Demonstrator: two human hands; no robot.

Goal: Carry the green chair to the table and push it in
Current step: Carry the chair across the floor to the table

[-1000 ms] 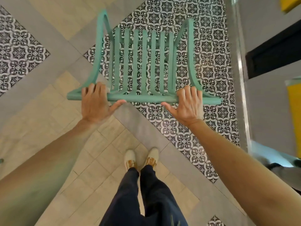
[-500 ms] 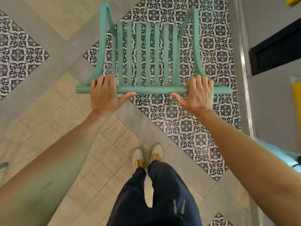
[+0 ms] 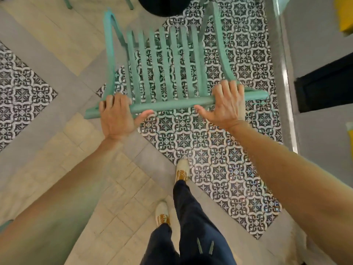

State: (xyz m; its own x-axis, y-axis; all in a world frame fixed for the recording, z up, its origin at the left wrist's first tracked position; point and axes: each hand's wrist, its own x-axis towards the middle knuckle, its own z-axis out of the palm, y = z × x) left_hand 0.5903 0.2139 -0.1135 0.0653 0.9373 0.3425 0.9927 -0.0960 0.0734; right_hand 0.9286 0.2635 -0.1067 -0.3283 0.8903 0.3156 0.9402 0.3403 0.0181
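Ahead of both hands, the green chair (image 3: 168,73) is stretching away; left hand (image 3: 116,116) and right hand (image 3: 226,106) are gripping its crosswise top rail (image 3: 172,106), equally near.

Café-like room: patterned floor tiles (image 3: 219,150), green chair (image 3: 168,73)

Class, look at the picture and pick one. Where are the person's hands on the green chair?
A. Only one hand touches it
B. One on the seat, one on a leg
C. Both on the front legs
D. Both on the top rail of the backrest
D: the left hand and the right hand each wrap the top rail of the green chair, one near each end.
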